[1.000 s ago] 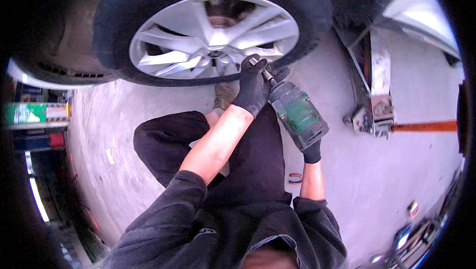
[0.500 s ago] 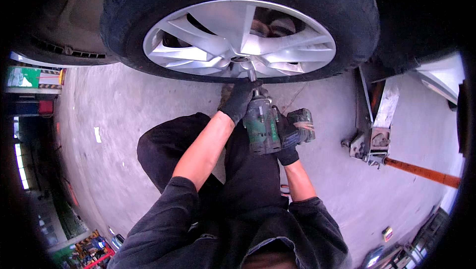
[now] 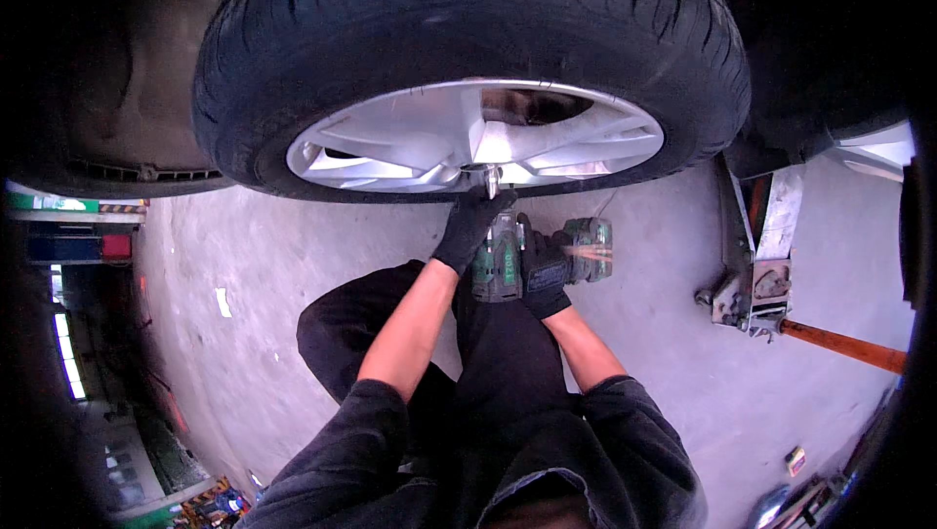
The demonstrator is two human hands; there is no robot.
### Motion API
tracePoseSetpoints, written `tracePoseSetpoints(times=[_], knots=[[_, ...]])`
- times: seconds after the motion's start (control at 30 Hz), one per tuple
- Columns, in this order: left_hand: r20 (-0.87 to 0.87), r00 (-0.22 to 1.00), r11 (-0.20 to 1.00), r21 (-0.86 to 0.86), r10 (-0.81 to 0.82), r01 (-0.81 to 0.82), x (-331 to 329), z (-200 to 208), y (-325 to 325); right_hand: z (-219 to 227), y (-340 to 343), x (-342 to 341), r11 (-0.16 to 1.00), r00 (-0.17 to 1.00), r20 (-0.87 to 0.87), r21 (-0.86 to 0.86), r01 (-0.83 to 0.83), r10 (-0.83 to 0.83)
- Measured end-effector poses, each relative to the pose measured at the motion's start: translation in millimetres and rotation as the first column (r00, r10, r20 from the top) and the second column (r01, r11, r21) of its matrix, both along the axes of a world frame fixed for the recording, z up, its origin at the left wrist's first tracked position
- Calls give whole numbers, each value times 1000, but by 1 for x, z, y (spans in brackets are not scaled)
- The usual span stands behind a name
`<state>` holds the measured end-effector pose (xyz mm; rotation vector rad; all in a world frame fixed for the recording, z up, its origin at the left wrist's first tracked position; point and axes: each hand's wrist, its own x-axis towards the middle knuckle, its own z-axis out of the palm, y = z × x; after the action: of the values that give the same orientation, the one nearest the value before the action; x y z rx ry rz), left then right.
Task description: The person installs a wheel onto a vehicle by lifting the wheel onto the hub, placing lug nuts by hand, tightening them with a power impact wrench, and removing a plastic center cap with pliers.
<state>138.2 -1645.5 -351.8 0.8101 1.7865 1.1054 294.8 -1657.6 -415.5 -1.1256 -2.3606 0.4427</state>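
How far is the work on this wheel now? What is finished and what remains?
Done: the wheel sits on the hub, and a floor jack stands beside it. In hand: the right hand grips the green impact wrench, the left hand steadies its front, and the socket meets the wheel's centre. Left: I cannot tell how many bolts are tight.
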Motion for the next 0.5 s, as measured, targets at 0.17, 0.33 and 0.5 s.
tracePoseSetpoints(times=[0.17, 0.33, 0.5], knots=[[-625, 774, 973, 94, -106, 209, -16, -15, 7, 7, 1, -6, 996, 990, -123, 52, 70, -63], [-533, 820, 975, -172, -211, 139, -17, -9, 17, 6, 7, 1, 998, 997, -61, 25, 50, -49], [-427, 898, 988, 55, -109, 146, -12, -15, 18, 7, 4, 5, 999, 999, 0, 30, 42, -42]])
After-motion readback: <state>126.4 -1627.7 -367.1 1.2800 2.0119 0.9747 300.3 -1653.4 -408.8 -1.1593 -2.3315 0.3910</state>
